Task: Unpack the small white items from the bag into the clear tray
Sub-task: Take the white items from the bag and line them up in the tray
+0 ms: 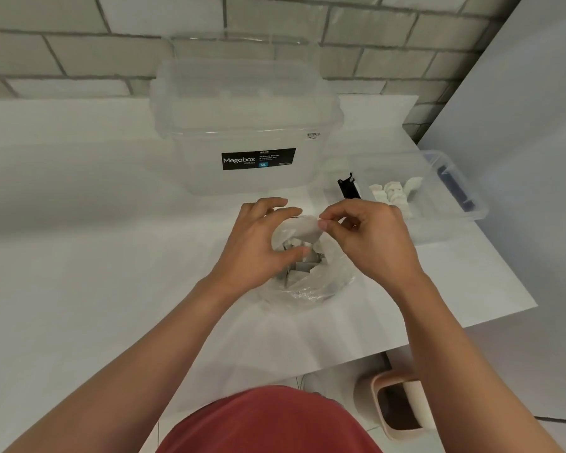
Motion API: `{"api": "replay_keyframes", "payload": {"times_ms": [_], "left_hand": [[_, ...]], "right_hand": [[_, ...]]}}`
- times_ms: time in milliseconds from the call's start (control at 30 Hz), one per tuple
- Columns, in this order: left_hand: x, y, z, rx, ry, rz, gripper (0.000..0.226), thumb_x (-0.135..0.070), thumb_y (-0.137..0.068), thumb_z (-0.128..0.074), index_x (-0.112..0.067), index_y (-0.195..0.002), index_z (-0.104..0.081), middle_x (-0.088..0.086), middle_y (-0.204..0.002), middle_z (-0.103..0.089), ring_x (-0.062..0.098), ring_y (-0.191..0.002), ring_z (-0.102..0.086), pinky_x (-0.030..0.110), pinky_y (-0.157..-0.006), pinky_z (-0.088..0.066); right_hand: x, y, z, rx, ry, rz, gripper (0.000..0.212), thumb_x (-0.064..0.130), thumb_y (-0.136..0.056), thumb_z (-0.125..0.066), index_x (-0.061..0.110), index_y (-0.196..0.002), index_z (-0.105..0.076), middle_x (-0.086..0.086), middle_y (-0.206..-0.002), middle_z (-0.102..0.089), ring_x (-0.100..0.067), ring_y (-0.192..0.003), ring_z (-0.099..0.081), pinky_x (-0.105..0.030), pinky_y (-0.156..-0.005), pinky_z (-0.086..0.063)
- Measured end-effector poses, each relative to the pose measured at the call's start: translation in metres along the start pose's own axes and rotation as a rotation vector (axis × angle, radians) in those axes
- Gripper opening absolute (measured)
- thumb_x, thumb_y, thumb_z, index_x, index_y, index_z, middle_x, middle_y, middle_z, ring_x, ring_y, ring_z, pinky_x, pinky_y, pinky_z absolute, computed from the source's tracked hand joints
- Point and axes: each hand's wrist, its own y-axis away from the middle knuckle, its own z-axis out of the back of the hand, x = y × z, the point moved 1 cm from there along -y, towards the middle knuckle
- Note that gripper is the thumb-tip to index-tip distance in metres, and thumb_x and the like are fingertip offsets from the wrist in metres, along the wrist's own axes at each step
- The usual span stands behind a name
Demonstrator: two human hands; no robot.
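Nearest, on the floor off the desk's [95, 256] front right corner, stands a pale bin [402, 403]. On the desk, about midway along and nearer the front edge, sits the clear bag [311, 282], its mouth up, with both hands at it. The left hand [258, 243] curls round the bag's left side, thumb at the mouth, just beside the white items [299, 241] showing inside. The right hand [370, 237] pinches the far rim of the bag between thumb and forefinger, the other fingers curled. Farther, by the right edge, the tray [451, 223] holds more white items and a black piece [348, 188]. A large clear box [242, 125] stands at the back edge.
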Motion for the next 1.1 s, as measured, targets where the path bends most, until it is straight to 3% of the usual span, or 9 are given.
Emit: {"api": "replay_keyframes", "payload": {"times_ms": [133,267,367,500,633,700,767,933,1100], "left_hand": [[-0.024,-0.012,0.0,0.04,0.13,0.04,0.015,-0.038,-0.086,-0.075,-0.032,-0.1,-0.077,-0.018,-0.092,-0.069,0.001,-0.09,-0.058,0.017,-0.074,-0.04],[-0.047,-0.02,-0.008,0.123,0.2,0.081,0.007,-0.037,-0.086,-0.076,-0.03,-0.088,-0.079,-0.012,-0.077,-0.069,-0.002,-0.065,-0.057,0.013,-0.059,-0.037],[-0.066,-0.032,-0.018,0.137,0.162,0.069,0.007,-0.036,-0.086,-0.076,-0.032,-0.091,-0.079,-0.014,-0.081,-0.07,-0.001,-0.073,-0.06,0.015,-0.062,-0.042],[-0.092,-0.053,-0.04,0.097,0.114,0.033,0.009,-0.037,-0.087,-0.075,-0.038,-0.096,-0.077,-0.018,-0.086,-0.071,0.003,-0.081,-0.061,0.019,-0.071,-0.048],[-0.107,-0.074,-0.063,0.029,0.001,-0.001,0.034,-0.041,-0.086,-0.074,-0.036,-0.119,-0.066,-0.02,-0.098,-0.067,0.003,-0.089,-0.056,0.021,-0.08,-0.047],[-0.115,-0.08,-0.075,0.059,-0.121,-0.053,0.032,-0.045,-0.088,-0.07,-0.035,-0.118,-0.067,-0.018,-0.104,-0.066,0.006,-0.097,-0.055,0.031,-0.082,-0.05],[-0.121,-0.081,-0.084,0.099,-0.24,-0.085,0.028,-0.049,-0.09,-0.066,-0.035,-0.114,-0.07,-0.016,-0.107,-0.065,0.009,-0.102,-0.056,0.028,-0.077,-0.047],[-0.126,-0.082,-0.094,0.084,-0.324,-0.059,0.018,-0.046,-0.092,-0.066,-0.035,-0.101,-0.077,-0.015,-0.102,-0.065,0.01,-0.099,-0.058,0.027,-0.072,-0.046],[-0.127,-0.08,-0.097,0.065,-0.289,0.004,0.011,-0.042,-0.09,-0.07,-0.036,-0.092,-0.079,-0.016,-0.094,-0.064,0.003,-0.087,-0.053,0.025,-0.066,-0.043]], "right_hand": [[0.001,-0.004,0.022,0.018,-0.012,0.06,0.007,0.023,-0.088,-0.077,0.028,-0.092,-0.078,0.023,-0.077,-0.068,0.002,-0.072,-0.061,-0.007,-0.065,-0.041],[-0.009,-0.009,0.049,0.149,0.079,0.094,0.025,0.031,-0.09,-0.074,0.034,-0.114,-0.073,0.019,-0.095,-0.069,0.0,-0.083,-0.064,-0.016,-0.076,-0.051],[-0.02,-0.016,0.072,0.2,0.174,0.157,0.014,0.026,-0.092,-0.071,0.031,-0.104,-0.077,0.015,-0.09,-0.071,-0.004,-0.079,-0.064,-0.029,-0.076,-0.054],[-0.041,-0.032,0.106,0.211,0.257,0.153,0.008,0.027,-0.092,-0.07,0.033,-0.093,-0.076,0.019,-0.083,-0.072,-0.004,-0.074,-0.064,-0.034,-0.072,-0.055],[-0.076,-0.059,0.141,0.056,0.351,0.094,0.008,0.028,-0.092,-0.07,0.033,-0.095,-0.076,0.021,-0.074,-0.066,-0.006,-0.074,-0.063,-0.033,-0.07,-0.055],[-0.103,-0.079,0.155,-0.044,0.415,0.074,0.008,0.028,-0.093,-0.07,0.032,-0.097,-0.076,0.02,-0.074,-0.066,-0.011,-0.077,-0.065,-0.032,-0.07,-0.055],[-0.136,-0.102,0.161,-0.089,0.499,0.071,0.01,0.027,-0.093,-0.069,0.03,-0.099,-0.077,0.011,-0.086,-0.074,-0.02,-0.085,-0.069,-0.033,-0.07,-0.055],[-0.196,-0.141,0.146,0.074,0.752,0.179,0.012,0.021,-0.09,-0.071,0.024,-0.094,-0.082,-0.007,-0.098,-0.067,-0.033,-0.094,-0.059,-0.036,-0.07,-0.041],[-0.22,-0.154,0.119,0.234,0.963,0.231,0.018,0.03,-0.094,-0.062,0.034,-0.094,-0.079,0.001,-0.103,-0.06,-0.025,-0.106,-0.052,-0.039,-0.082,-0.032]]}}
